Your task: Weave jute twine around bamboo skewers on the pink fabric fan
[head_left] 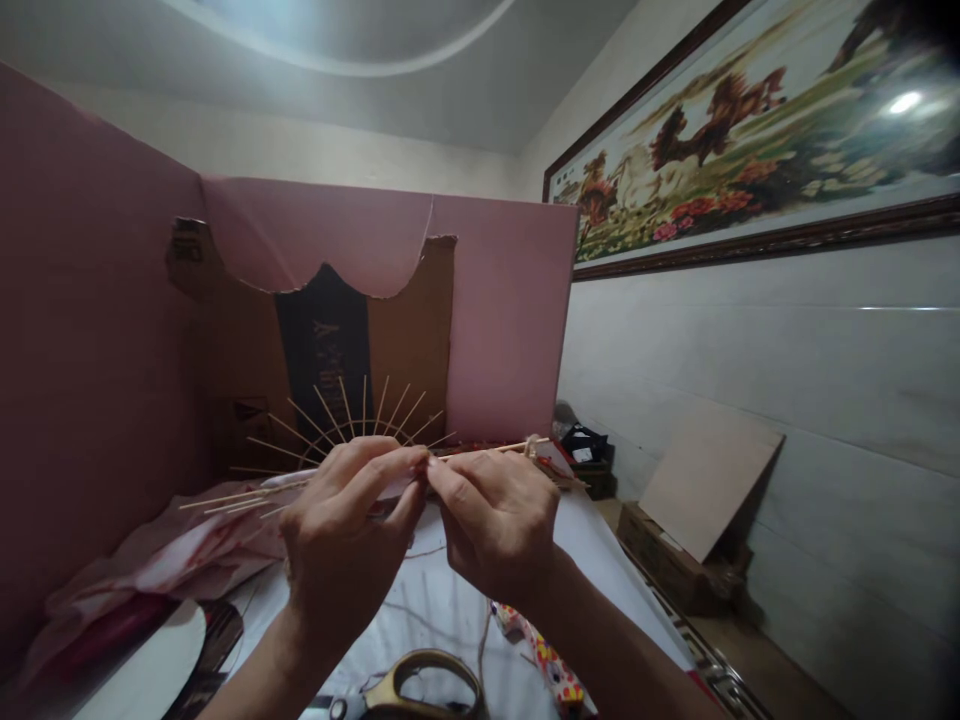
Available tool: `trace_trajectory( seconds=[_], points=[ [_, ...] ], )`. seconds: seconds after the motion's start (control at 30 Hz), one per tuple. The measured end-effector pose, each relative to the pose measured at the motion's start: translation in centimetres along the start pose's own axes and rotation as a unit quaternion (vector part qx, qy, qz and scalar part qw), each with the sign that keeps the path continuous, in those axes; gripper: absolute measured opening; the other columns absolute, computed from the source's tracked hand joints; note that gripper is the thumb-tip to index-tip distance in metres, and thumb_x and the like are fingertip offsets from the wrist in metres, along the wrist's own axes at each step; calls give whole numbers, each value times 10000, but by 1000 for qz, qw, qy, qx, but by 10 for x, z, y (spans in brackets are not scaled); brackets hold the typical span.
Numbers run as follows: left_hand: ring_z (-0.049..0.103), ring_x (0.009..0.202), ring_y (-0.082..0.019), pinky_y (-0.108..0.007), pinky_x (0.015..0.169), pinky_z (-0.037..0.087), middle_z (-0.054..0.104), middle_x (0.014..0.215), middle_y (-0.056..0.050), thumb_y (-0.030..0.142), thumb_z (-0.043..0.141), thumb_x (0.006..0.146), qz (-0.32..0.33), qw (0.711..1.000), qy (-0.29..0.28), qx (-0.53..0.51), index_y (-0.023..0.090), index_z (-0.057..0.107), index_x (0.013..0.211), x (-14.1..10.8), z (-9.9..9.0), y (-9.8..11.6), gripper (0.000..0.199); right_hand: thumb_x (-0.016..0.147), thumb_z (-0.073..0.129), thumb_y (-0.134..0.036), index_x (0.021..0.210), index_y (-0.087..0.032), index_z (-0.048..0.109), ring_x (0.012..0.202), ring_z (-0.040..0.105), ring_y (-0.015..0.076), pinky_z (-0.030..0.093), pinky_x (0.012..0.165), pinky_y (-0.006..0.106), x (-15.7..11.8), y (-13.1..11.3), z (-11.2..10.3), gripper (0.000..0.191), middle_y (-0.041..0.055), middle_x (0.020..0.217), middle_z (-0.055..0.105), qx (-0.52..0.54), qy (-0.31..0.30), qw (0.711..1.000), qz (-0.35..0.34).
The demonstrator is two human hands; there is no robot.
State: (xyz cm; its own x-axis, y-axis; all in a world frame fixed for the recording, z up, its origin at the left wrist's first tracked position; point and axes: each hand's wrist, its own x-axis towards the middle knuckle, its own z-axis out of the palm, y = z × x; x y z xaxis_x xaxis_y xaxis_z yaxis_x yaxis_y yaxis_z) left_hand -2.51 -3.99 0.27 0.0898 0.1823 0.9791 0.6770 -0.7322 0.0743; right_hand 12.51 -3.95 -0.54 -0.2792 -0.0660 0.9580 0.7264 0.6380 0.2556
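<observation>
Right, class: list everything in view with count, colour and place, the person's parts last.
Sticks: over ten, tan, fanned, centre
Scissors: one, bronze, bottom centre
Patterned strip: one, multicoloured, right of scissors
Twine: count unclear, brown, by scissors
Table: one, white top, lower centre
Rounded object: one, white, lower left
Sheeting: count unclear, pinkish, left
Cardboard: one, brown and black, behind sticks
Panels: two, pink, left, back
Dark items: count unclear, black, beyond table
Box: one, brown, lower right
Board: one, beige, over box
Horse picture: one, multicoloured, upper right
Walls: two, pale, right, back
Ceiling: one, grey, top
Left hand: one, bare, at sticks
Right hand: one, bare, at sticks
</observation>
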Motion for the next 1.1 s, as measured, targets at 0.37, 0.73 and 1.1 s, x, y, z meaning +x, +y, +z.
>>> trace_trajectory(
  seconds=[0.37,0.73,1.1],
  points=[
    [633,731,-139,-235,550,495,670,834,-11,175,710,756,0,999,-1,46,222,698,861,2,1,-6,115,783,635,-121,957,-178,670,610,538,135,351,561,295,3,22,-6,187,20,704,681,-58,14,998,-11],
    [629,717,-148,-251,563,480,675,823,-7,209,707,755,-33,996,29,82,227,709,838,4,-3,-12,85,869,604,-237,864,-208,683,564,531,120,338,548,286,2,36,-9,84,-3,616,648,-91,-33,995,-5],
    [629,743,-135,-258,640,492,669,846,6,211,717,739,-108,993,53,-24,229,704,849,9,-13,-18,113,840,598,-155,793,-163,680,682,623,131,442,646,258,7,43,-14,94,28,772,709,167,-203,953,149]
  ],
)
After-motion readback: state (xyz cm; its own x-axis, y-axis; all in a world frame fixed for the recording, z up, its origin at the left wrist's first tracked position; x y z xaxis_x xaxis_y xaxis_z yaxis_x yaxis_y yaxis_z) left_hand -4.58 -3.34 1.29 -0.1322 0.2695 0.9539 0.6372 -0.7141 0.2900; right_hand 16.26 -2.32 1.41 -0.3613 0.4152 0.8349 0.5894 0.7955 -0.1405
